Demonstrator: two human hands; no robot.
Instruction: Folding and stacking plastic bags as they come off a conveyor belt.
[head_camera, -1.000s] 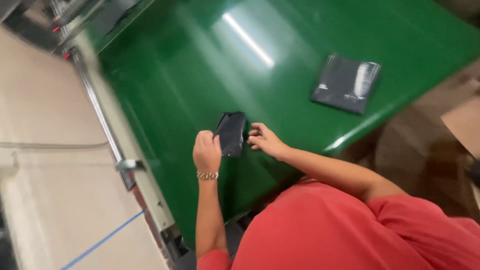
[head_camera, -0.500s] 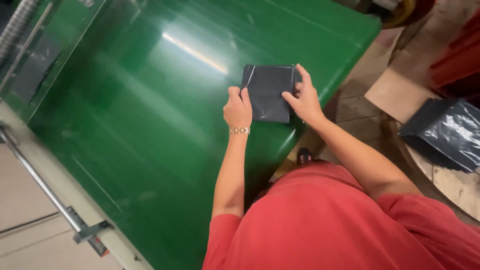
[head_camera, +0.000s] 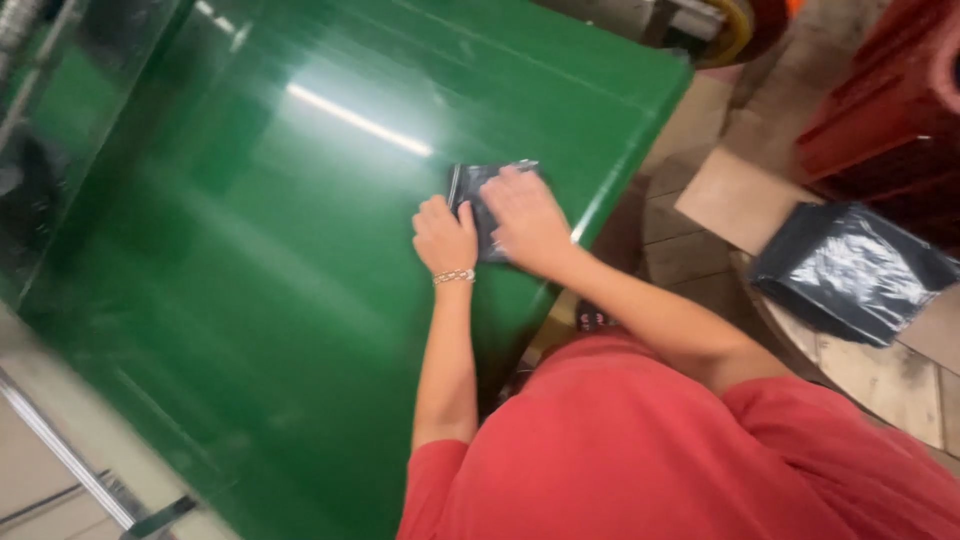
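Head view shows a small dark packet (head_camera: 478, 205) lying flat on the shiny green table (head_camera: 250, 280), near its right edge. The right hand (head_camera: 527, 222) lies spread flat on top, pressing it down. The left hand (head_camera: 445, 235) is curled, pinching its left edge. A bigger dark bag (head_camera: 850, 270) sits well apart, untouched.

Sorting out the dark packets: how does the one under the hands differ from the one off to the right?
The small dark packet lies on the green table, mostly covered by the left hand and right hand. The large dark bag lies untouched, off the table, on a wooden surface, and looks bigger and crinkled. Both are dark, glossy plastic.
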